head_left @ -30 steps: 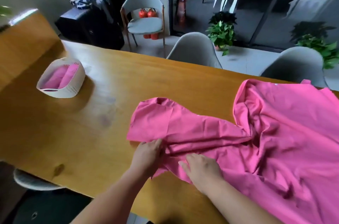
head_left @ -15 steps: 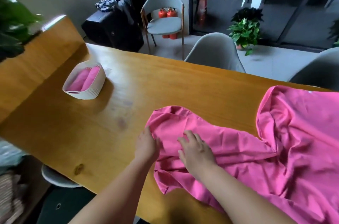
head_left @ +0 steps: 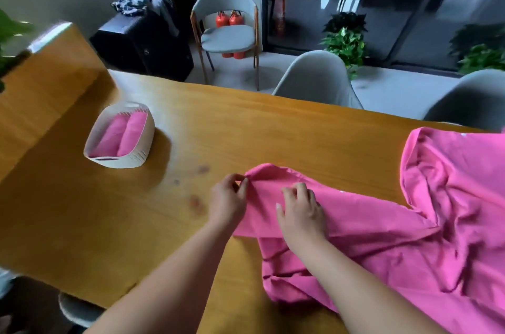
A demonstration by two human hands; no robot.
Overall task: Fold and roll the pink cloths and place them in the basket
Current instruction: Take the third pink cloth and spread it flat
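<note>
The pink cloth (head_left: 382,238) lies rumpled on the wooden table (head_left: 82,224), spreading from the hands toward 3 and 4 o'clock. The left hand (head_left: 228,202) pinches its near-left edge between thumb and fingers. Just beside it at 3 o'clock, the right hand (head_left: 300,210) rests on the fabric with bent fingers; whether they grip cannot be told. At 10 o'clock, well apart, the basket (head_left: 131,158) holds two rolled pink cloths (head_left: 120,134).

Grey chairs (head_left: 317,79) and plants (head_left: 345,42) behind table (head_left: 82,210).
</note>
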